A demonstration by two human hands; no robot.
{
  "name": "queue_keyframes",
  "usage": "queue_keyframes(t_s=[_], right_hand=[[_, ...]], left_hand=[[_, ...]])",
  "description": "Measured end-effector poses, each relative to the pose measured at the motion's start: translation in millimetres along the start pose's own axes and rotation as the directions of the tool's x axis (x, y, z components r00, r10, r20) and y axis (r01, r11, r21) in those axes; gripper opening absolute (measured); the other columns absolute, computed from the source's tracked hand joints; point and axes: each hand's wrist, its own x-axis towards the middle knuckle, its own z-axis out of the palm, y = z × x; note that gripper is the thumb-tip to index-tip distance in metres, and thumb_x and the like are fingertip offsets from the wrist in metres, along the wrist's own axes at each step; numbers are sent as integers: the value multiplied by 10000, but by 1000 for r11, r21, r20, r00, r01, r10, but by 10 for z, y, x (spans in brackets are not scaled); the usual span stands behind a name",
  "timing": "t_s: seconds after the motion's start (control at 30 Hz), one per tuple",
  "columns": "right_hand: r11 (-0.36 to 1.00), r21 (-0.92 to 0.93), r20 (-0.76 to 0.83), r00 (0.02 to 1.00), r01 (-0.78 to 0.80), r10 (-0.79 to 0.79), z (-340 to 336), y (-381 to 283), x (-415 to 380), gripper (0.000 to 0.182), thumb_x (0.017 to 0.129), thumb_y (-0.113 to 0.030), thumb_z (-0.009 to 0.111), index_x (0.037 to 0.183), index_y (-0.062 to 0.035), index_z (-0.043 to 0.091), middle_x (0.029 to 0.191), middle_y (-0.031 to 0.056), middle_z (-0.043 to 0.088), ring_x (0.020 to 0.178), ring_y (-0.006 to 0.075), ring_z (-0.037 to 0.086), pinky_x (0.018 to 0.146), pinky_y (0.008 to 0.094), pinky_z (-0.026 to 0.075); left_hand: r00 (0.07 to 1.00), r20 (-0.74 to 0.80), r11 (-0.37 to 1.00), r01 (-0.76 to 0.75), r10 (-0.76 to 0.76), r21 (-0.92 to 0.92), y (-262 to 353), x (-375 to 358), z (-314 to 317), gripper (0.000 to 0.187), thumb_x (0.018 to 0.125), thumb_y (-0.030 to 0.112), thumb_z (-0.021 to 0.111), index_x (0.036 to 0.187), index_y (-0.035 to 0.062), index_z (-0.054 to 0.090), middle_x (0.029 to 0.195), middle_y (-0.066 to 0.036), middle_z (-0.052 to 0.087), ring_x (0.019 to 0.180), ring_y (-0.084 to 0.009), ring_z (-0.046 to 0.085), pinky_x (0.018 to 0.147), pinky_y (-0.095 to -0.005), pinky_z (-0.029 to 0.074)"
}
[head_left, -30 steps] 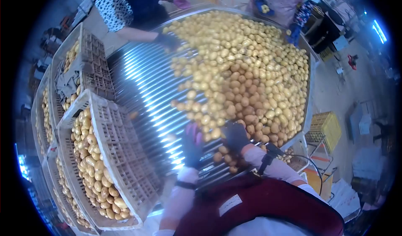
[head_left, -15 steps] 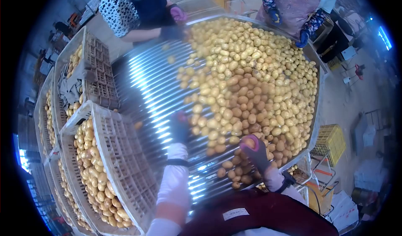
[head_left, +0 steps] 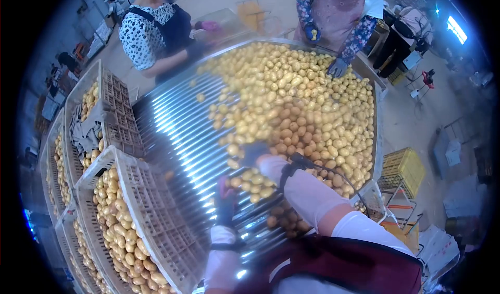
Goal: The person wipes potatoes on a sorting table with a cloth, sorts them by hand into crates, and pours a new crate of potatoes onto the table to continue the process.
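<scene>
While ridged metal rollers of the sorting table (head_left: pixel 177 122) carry a broad heap of potatoes (head_left: pixel 297 101), slatted crates (head_left: pixel 151 200) of potatoes line its near left edge. Two other people stand at the far side. Reaching across, the right hand (head_left: pixel 253 152) lies among the potatoes, its grip too blurred to tell. Over bare rollers, the left hand (head_left: pixel 225 201) hovers gloved, fingers loosely curled, holding nothing visible.
</scene>
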Motion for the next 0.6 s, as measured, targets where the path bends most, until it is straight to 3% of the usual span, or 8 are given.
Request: queue_keyframes(t_s=[0.07, 0.17, 0.27, 0.33, 0.4, 0.47, 0.53, 0.6], right_hand=[[987, 161, -41, 999, 13, -6, 123, 114, -23, 542, 835, -559, 652, 1164, -131, 697, 1187, 152, 692, 1095, 322, 664, 906, 464, 520], [845, 459, -414, 907, 274, -69, 427, 260, -335, 521, 836, -507, 695, 1183, -119, 668, 1126, 157, 684, 1042, 330, 663, 886, 449, 529], [-22, 999, -35, 990, 38, 138, 73, -100, -1223, 337, 909, -251, 627, 1218, -116, 626, 1040, 115, 663, 966, 273, 636, 849, 389, 525], [173, 812, -499, 817, 557, -288, 125, 90, -1569, 304, 926, -260, 613, 1184, -100, 631, 1018, 94, 640, 939, 225, 611, 790, 342, 520], [51, 546, -779, 529, 836, -337, 233, 186, -1910, 280, 922, -261, 633, 1141, -86, 624, 995, 79, 620, 913, 195, 588, 754, 312, 509], [-135, 313, -943, 325, 940, 76, 204, 83, -2293, 276, 897, -253, 688, 1089, -72, 605, 969, 72, 603, 888, 183, 569, 742, 301, 493], [-470, 712, -521, 841, 522, 146, 136, 529, -2932, 244, 905, -265, 660, 1052, -79, 602, 968, 74, 602, 846, 181, 559, 704, 290, 486], [-723, 622, -190, 954, 301, 233, 115, 1019, -3581, 220, 913, -277, 633, 1014, -85, 598, 966, 76, 602, 805, 179, 549, 666, 278, 479]], left_hand=[[991, -10, 983, 135, -137, -128, 93, -64, 5, 520, 971, 167, 572, 1456, 29, 443, 1354, -146, 523, 1170, -256, 565, 983, -388, 483], [980, -153, 992, -121, 127, 46, 226, -215, 137, 523, 967, 198, 576, 1442, 21, 444, 1383, -159, 507, 1225, -289, 539, 1035, -426, 456], [887, -292, 934, -339, 357, 110, 521, -489, 688, 493, 995, 280, 550, 1371, -33, 495, 1382, -189, 513, 1264, -345, 510, 1076, -459, 403], [820, 240, 598, -550, 520, 583, 540, -597, 895, 481, 986, 269, 571, 1372, -10, 504, 1370, -198, 517, 1273, -373, 497, 1107, -470, 357], [732, 559, 524, -676, 390, 519, 612, -756, 1252, 460, 978, 252, 579, 1367, 16, 513, 1348, -202, 523, 1277, -383, 486, 1123, -475, 327], [632, 679, 692, -677, 373, 250, 1237, -1131, 1656, 443, 972, 242, 580, 1362, 40, 517, 1318, -195, 531, 1263, -375, 487, 1114, -472, 326], [496, 706, 636, -767, 505, 85, 1419, -1327, 1788, 434, 963, 237, 591, 1348, 49, 526, 1292, -184, 537, 1228, -365, 507, 1100, -458, 335], [316, 713, 370, -925, 625, 86, 1265, -1374, 1862, 426, 948, 231, 612, 1325, 47, 541, 1272, -174, 540, 1183, -357, 537, 1091, -435, 340]])
